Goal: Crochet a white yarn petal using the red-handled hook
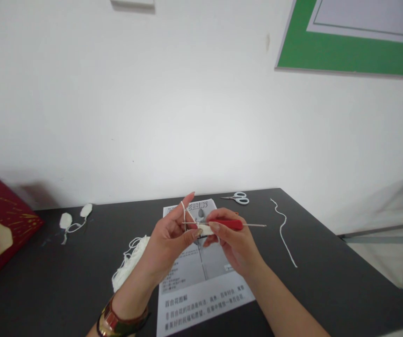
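Observation:
In my right hand (231,234) is a crochet hook with a red handle (230,224), its thin metal shaft pointing left toward my other hand. My left hand (175,229) pinches a small white crochet piece (205,230) between thumb and fingers. White yarn loops around its raised index finger and runs down to the work. The hook's tip lies by that yarn; whether it has caught a loop I cannot tell. Beneath both hands lies a printed pattern sheet (201,299). A skein of white yarn (131,262) rests beside my left forearm, partly hidden by it.
Small scissors (238,198) lie behind my right hand. A loose white strand (284,234) stretches along the right of the black table (313,281). Two white crocheted pieces (66,220) joined by yarn lie at the left, near a red bag (5,224). A white wall stands behind.

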Action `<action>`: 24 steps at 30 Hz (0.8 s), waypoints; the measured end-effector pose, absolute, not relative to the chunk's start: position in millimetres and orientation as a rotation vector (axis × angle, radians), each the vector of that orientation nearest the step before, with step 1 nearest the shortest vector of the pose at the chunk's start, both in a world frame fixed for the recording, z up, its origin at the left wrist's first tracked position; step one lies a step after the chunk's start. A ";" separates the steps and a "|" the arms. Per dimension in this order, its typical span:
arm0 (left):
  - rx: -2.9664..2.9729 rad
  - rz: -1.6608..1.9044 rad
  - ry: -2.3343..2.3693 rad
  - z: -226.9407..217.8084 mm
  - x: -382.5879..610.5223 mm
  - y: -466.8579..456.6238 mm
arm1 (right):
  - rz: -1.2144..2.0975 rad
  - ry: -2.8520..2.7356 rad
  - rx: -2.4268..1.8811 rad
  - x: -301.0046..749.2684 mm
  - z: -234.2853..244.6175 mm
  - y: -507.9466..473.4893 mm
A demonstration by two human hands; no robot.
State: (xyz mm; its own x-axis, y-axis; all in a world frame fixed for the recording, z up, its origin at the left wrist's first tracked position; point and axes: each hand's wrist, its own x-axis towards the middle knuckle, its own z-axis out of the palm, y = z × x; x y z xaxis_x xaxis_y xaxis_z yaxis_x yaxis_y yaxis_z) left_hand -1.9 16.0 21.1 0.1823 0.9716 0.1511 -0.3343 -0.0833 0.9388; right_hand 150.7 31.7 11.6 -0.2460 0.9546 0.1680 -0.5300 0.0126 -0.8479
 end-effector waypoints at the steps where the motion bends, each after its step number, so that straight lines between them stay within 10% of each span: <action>1: 1.130 1.276 0.760 21.3 -2.2 16.1 | 1.562 -1.023 -0.585 151.2 11.8 31.7; 24: 1.120 1.204 0.753 27.0 -7.2 14.2 | 1.650 -1.082 -0.490 160.7 15.0 31.4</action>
State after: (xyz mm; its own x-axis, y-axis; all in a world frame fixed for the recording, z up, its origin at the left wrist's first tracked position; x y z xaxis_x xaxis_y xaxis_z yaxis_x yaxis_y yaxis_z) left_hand -7.2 14.2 27.0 0.2389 0.9654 0.1048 -0.3285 -0.0212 0.9443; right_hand 160.7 31.4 15.0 -0.3623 0.9117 0.1936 -0.5409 -0.0365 -0.8403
